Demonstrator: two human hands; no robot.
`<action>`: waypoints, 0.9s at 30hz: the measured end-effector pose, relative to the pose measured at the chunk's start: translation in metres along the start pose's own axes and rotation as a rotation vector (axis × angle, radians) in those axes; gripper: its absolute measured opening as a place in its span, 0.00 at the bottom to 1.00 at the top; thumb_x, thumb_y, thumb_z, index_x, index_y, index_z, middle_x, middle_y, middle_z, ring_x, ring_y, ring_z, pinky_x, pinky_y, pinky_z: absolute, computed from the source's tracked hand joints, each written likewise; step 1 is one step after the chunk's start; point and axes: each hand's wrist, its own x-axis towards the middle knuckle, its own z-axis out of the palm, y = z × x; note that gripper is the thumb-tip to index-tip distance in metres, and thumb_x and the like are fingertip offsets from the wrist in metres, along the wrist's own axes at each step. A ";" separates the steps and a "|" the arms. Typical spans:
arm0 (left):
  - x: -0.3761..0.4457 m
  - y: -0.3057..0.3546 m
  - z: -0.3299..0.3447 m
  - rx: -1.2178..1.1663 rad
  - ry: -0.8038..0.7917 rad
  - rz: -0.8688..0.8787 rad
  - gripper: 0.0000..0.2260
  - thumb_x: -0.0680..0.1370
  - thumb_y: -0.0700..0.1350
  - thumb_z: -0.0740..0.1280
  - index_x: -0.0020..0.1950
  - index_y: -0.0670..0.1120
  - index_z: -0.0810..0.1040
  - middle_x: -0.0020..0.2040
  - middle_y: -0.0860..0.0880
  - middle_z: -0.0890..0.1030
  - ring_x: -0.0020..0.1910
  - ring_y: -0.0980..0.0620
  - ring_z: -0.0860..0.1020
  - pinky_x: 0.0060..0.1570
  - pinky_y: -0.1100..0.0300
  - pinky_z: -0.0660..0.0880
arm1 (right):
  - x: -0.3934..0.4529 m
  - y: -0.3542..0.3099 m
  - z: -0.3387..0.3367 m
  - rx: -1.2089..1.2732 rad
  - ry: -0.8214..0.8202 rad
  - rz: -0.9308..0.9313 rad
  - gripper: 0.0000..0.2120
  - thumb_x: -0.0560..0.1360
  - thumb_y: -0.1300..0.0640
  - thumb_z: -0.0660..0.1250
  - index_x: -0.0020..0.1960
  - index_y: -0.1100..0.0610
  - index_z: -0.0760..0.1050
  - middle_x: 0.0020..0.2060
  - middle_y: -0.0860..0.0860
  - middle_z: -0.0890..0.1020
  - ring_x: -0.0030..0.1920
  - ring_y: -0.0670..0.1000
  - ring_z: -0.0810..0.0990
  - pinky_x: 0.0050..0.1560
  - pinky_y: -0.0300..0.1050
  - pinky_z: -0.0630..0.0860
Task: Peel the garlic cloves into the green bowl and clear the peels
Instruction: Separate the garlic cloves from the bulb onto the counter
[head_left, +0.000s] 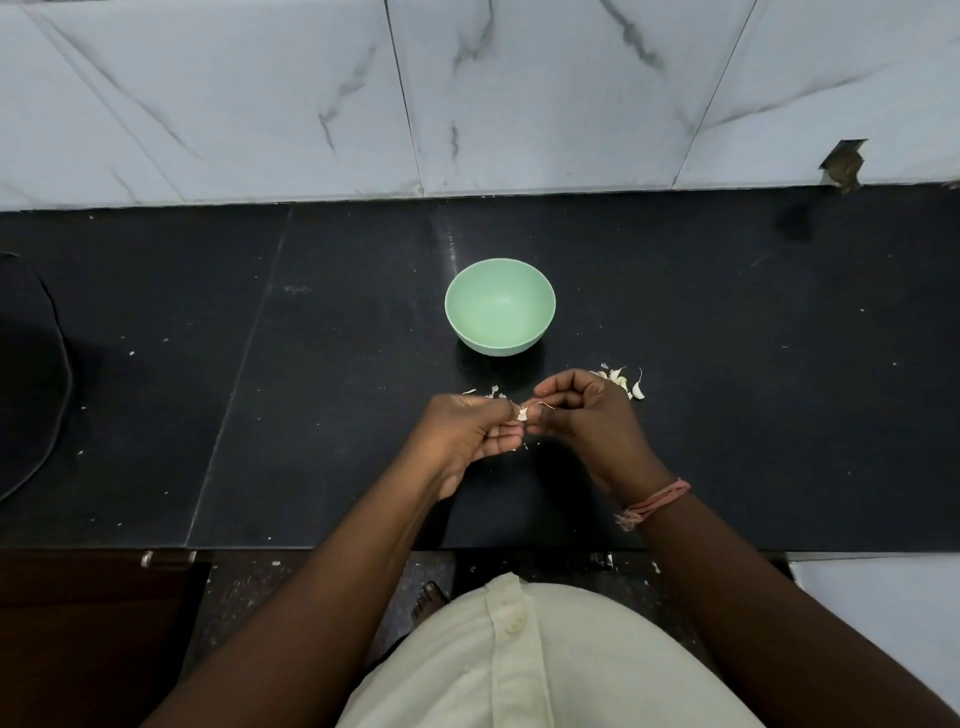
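I am pinching a garlic clove (522, 413) in my left hand (470, 434) at frame centre, right hand (587, 410) fingers (545, 388) gripping its skin; peeling slowly should work best.

Black stone countertop (727, 415), seam line running diagonally on its left part, small white specks scattered over it. White marble-look wall tiles (260, 104) behind with grey veining; one chipped tile corner (842, 165) at the right, where tile meets counter. Dark curved object (31, 384) at far left edge, can't tell what it is. Cream button-up shirt (519, 665) at bottom. Speckled floor (291, 587) below the counter edge.
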 end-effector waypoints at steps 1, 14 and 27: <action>0.000 0.000 0.001 -0.008 0.005 -0.002 0.06 0.77 0.34 0.67 0.49 0.34 0.83 0.33 0.47 0.83 0.34 0.55 0.82 0.39 0.63 0.82 | 0.000 0.000 0.000 0.015 0.000 0.001 0.10 0.71 0.75 0.71 0.47 0.64 0.77 0.38 0.60 0.84 0.38 0.55 0.83 0.42 0.47 0.84; -0.002 0.002 0.004 -0.161 -0.008 -0.041 0.05 0.79 0.36 0.68 0.49 0.34 0.82 0.34 0.46 0.83 0.32 0.57 0.81 0.36 0.67 0.80 | 0.004 0.002 0.003 0.128 -0.009 -0.005 0.10 0.73 0.75 0.69 0.48 0.63 0.77 0.35 0.56 0.84 0.35 0.54 0.83 0.42 0.45 0.82; -0.002 -0.002 0.003 0.346 0.114 0.265 0.04 0.76 0.38 0.70 0.44 0.41 0.85 0.38 0.40 0.85 0.35 0.49 0.84 0.44 0.51 0.83 | 0.006 0.004 0.002 -0.024 0.043 -0.050 0.09 0.73 0.75 0.69 0.46 0.64 0.77 0.36 0.60 0.84 0.37 0.53 0.85 0.39 0.45 0.83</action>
